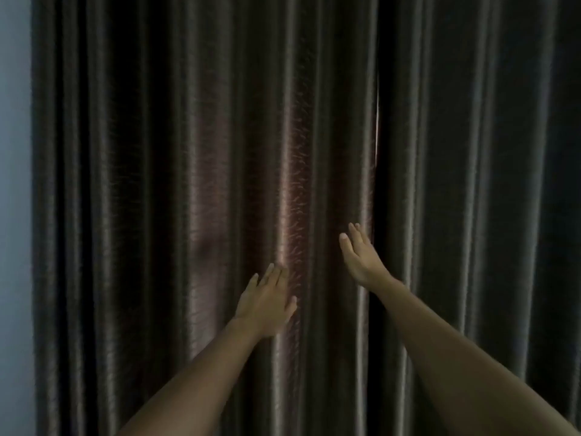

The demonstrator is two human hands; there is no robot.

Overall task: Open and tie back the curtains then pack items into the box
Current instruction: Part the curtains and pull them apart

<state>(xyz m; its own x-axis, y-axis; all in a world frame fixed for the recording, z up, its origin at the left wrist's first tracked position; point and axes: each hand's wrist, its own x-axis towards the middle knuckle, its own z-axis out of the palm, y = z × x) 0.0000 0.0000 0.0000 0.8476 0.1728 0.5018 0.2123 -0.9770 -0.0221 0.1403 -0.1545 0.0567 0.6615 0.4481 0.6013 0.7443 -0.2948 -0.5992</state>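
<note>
Dark brown pleated curtains fill the view, drawn closed. The left curtain panel point(204, 184) meets the right curtain panel point(471, 184) at a narrow seam where a thin sliver of light point(377, 114) shows. My right hand point(358, 256) is raised with fingers straight, its fingertips at the inner edge of the left panel beside the seam. Lower and to the left, my left hand point(267, 302) lies flat with straight fingers against a fold of the left panel. Neither hand holds anything. No box or tie-back is in view.
A pale bluish wall point(14, 215) runs down the far left edge beside the curtain. The room is dim.
</note>
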